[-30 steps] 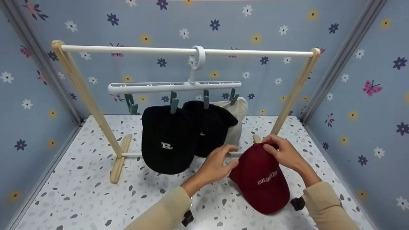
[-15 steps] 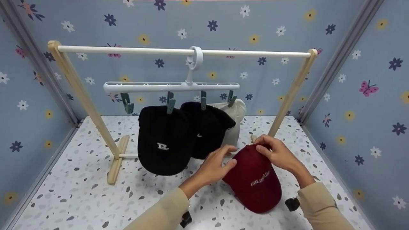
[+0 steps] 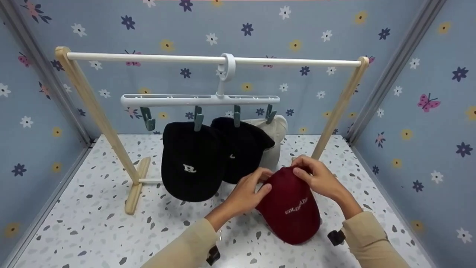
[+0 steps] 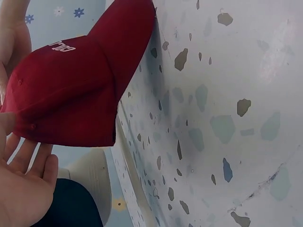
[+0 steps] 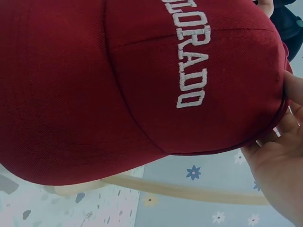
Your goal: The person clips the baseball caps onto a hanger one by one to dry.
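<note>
A dark red baseball cap (image 3: 290,208) with white COLORADO lettering hangs brim down between my hands, above the table. My right hand (image 3: 319,178) pinches its top edge, thumb in front and fingers behind. On the cap's left side, my left hand (image 3: 247,191) has its thumb on the front and its fingers behind the edge, as the left wrist view shows. Behind it, a black cap (image 3: 193,160) with a white R, a second black cap (image 3: 243,149) and a cream cap (image 3: 275,145) hang from green clips on a white hanger (image 3: 171,100).
The hanger hooks over the white rail (image 3: 297,62) of a wooden-legged rack (image 3: 89,111). At the hanger's left end a green clip (image 3: 148,119) holds nothing. Speckled tabletop (image 3: 93,223) lies below, with flowered blue walls (image 3: 420,149) around.
The red cap has moved slightly left with my right hand. My left hand, earlier with its fingers apart beside the cap, now grips its left edge. The hanging caps stay on their clips.
</note>
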Demonstrator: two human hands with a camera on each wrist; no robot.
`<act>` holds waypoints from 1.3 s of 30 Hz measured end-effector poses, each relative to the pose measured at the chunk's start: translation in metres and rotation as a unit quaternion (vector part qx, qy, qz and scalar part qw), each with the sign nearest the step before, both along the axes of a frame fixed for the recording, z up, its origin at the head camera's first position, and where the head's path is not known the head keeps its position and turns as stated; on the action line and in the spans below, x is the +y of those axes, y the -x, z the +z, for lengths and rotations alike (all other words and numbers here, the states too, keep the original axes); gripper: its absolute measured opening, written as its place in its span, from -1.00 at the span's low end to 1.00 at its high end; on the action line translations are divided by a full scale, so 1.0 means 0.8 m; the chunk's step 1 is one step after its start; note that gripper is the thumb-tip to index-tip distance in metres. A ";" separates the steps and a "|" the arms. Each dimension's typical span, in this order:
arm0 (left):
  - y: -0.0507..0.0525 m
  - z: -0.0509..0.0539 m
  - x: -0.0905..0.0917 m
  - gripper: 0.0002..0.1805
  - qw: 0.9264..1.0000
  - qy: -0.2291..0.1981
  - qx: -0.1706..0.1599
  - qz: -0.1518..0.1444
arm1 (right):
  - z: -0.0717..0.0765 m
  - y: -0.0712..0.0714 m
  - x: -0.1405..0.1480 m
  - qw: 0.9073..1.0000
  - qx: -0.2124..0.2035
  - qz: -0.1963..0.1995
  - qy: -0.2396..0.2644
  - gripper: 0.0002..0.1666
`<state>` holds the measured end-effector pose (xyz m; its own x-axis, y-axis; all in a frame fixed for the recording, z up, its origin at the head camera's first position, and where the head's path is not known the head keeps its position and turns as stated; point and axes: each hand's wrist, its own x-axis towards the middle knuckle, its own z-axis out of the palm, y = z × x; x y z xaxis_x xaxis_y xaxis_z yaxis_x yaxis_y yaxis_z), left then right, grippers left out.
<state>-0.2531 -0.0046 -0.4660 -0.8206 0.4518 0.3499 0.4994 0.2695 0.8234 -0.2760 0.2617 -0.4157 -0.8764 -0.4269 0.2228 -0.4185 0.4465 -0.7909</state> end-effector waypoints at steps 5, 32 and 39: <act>-0.001 0.002 0.000 -0.70 1.000 -0.015 -0.013 0.008 | -0.001 0.000 -0.005 1.000 0.010 0.001 0.007 -0.88; -0.022 0.034 -0.032 -0.77 0.998 -0.052 -0.035 -0.001 | 0.022 -0.016 -0.029 0.998 0.014 0.037 -0.041 -0.91; -0.029 0.044 -0.048 -0.81 0.998 -0.045 -0.043 0.003 | 0.029 -0.020 -0.039 0.996 0.012 0.069 -0.059 -0.89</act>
